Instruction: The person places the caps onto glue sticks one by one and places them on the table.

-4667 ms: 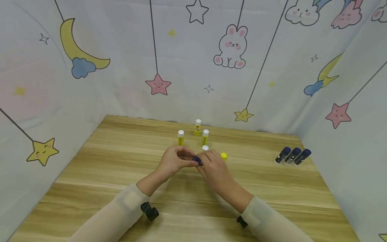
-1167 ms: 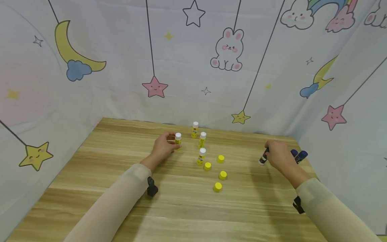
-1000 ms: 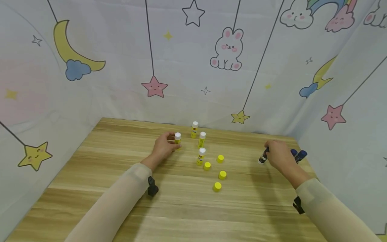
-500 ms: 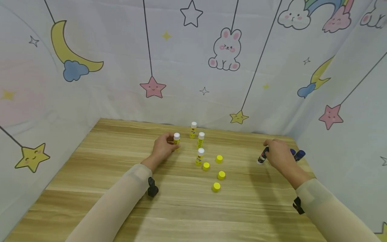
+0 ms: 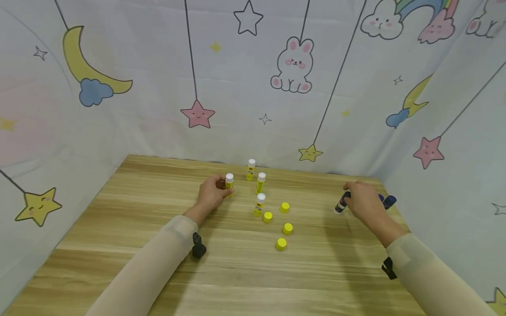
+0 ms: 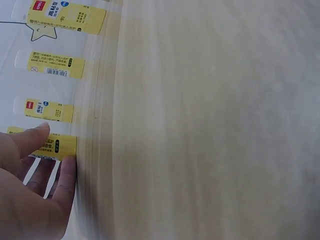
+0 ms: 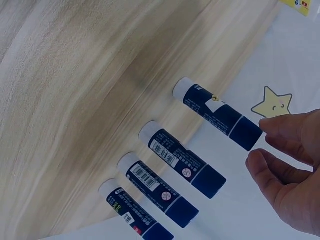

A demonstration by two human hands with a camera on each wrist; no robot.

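Note:
My left hand (image 5: 211, 192) is around a yellow glue stick with a white end (image 5: 229, 181) that stands upright on the table, left of three similar ones. In the left wrist view the thumb (image 6: 36, 141) lies over this glue stick (image 6: 60, 146), and the other fingers curl against its other side. My right hand (image 5: 364, 202) is at the dark blue cap of an upright glue stick (image 5: 341, 204). The right wrist view has thumb and index finger parted right at the top of this glue stick (image 7: 217, 112).
Three other yellow glue sticks stand mid-table, one of them nearer (image 5: 258, 205). Several loose yellow caps (image 5: 287, 228) lie to their right. Three more dark blue glue sticks (image 7: 182, 160) stand in a row by the right hand. A patterned curtain (image 5: 245, 131) encloses the wooden table (image 5: 237, 263).
From joined hands over a dark blue piece, the hands have parted to left and right. One more dark blue glue stick stands at the right. Lately the right fingers have eased off its cap.

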